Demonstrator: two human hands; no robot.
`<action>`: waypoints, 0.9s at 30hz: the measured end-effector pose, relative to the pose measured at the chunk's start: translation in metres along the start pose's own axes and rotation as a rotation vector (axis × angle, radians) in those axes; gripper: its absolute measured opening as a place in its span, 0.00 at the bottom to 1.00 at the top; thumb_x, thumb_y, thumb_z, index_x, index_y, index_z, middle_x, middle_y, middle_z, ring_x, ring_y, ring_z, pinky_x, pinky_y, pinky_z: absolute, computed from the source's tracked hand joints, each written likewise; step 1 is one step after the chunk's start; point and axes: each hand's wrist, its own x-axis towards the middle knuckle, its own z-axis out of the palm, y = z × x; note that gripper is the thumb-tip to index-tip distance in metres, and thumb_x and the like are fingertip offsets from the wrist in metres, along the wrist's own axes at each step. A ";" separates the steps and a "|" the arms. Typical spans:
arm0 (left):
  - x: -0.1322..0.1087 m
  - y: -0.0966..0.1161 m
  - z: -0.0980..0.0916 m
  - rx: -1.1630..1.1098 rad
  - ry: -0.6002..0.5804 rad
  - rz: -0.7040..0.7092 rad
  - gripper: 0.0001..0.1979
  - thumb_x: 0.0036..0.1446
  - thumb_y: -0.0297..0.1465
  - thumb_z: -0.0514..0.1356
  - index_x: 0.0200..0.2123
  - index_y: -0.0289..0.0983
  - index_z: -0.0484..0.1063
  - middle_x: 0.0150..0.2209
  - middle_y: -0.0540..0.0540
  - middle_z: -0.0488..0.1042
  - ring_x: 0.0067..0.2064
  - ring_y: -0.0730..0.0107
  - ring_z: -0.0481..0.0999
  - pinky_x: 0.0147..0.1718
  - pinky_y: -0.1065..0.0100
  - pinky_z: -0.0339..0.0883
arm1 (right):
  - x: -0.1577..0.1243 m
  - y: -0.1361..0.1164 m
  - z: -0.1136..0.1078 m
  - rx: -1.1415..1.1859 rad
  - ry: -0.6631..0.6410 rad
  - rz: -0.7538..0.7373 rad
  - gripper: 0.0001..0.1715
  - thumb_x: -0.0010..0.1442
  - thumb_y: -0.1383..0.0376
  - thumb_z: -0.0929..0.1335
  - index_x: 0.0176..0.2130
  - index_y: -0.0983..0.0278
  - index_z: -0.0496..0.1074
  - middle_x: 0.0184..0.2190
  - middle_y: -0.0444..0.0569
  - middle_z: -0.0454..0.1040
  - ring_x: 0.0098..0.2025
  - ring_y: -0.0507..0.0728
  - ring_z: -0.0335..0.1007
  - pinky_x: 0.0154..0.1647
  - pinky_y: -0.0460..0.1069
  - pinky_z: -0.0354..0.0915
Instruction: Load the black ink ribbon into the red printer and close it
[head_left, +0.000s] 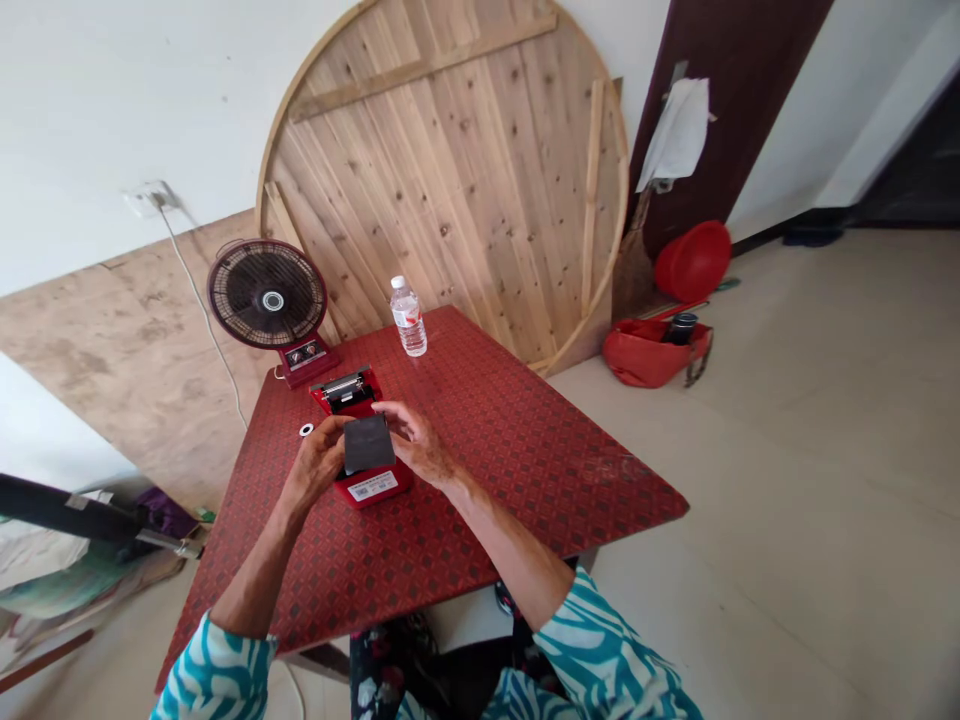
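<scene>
Left hand [319, 458], right hand [421, 447] hold dark panel [370, 445] face-up, lengthwise front-to-back.

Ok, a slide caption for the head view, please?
Left hand and right hand hold a dark square piece over a red device, fan and bottle behind on a red patterned table.

A matt, smooth-faced block [369, 444], a plastic-looking case [403, 482] — its label [373, 487] like paper, a clear, glossy plastic bottle [409, 318] over there, a disc [457, 180] of bare, knotty wood, limp cloth [679, 130].
</scene>
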 end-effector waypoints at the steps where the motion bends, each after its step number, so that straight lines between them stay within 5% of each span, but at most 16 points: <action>1: -0.001 0.000 -0.003 -0.061 -0.048 0.003 0.26 0.45 0.46 0.67 0.42 0.35 0.73 0.34 0.43 0.79 0.36 0.62 0.77 0.33 0.67 0.69 | 0.001 0.001 0.001 0.041 -0.015 0.023 0.21 0.55 0.59 0.70 0.49 0.57 0.72 0.40 0.46 0.78 0.42 0.55 0.74 0.46 0.52 0.69; 5: -0.007 0.002 -0.017 0.059 -0.113 0.009 0.26 0.45 0.40 0.68 0.47 0.35 0.73 0.39 0.43 0.78 0.41 0.60 0.77 0.37 0.65 0.72 | 0.005 -0.001 0.007 0.095 -0.084 0.030 0.22 0.53 0.57 0.71 0.47 0.59 0.73 0.33 0.43 0.77 0.35 0.52 0.73 0.40 0.50 0.68; 11: -0.004 0.001 -0.026 0.130 -0.023 0.016 0.20 0.44 0.34 0.67 0.43 0.35 0.76 0.37 0.43 0.79 0.39 0.61 0.77 0.36 0.67 0.71 | 0.010 0.005 0.005 0.052 -0.055 0.072 0.22 0.53 0.56 0.70 0.48 0.58 0.73 0.35 0.43 0.76 0.38 0.53 0.72 0.44 0.51 0.66; 15: 0.013 -0.010 -0.030 0.086 0.027 -0.029 0.23 0.43 0.36 0.67 0.43 0.33 0.76 0.34 0.43 0.80 0.36 0.62 0.78 0.35 0.67 0.70 | 0.007 0.034 -0.018 -0.023 0.217 0.090 0.17 0.55 0.57 0.69 0.44 0.57 0.75 0.37 0.45 0.77 0.40 0.54 0.72 0.47 0.52 0.66; 18: 0.028 -0.020 -0.031 0.351 0.030 -0.005 0.16 0.48 0.35 0.63 0.41 0.36 0.78 0.32 0.46 0.80 0.35 0.61 0.78 0.37 0.66 0.69 | 0.002 0.061 -0.032 -0.184 0.300 0.112 0.13 0.55 0.61 0.67 0.41 0.58 0.75 0.35 0.45 0.78 0.38 0.55 0.73 0.47 0.54 0.68; 23: 0.042 -0.024 -0.023 0.894 -0.066 0.016 0.17 0.54 0.29 0.54 0.44 0.42 0.78 0.38 0.46 0.81 0.42 0.58 0.79 0.45 0.62 0.67 | -0.004 0.082 -0.034 -0.452 0.157 0.082 0.16 0.57 0.68 0.63 0.44 0.59 0.73 0.42 0.47 0.79 0.44 0.55 0.74 0.51 0.53 0.67; 27: 0.050 -0.020 -0.017 1.038 -0.146 -0.013 0.18 0.54 0.27 0.53 0.46 0.41 0.77 0.43 0.45 0.81 0.47 0.58 0.79 0.48 0.62 0.66 | -0.007 0.081 -0.032 -0.600 0.079 0.088 0.17 0.58 0.70 0.63 0.46 0.61 0.72 0.45 0.50 0.78 0.47 0.57 0.75 0.52 0.54 0.67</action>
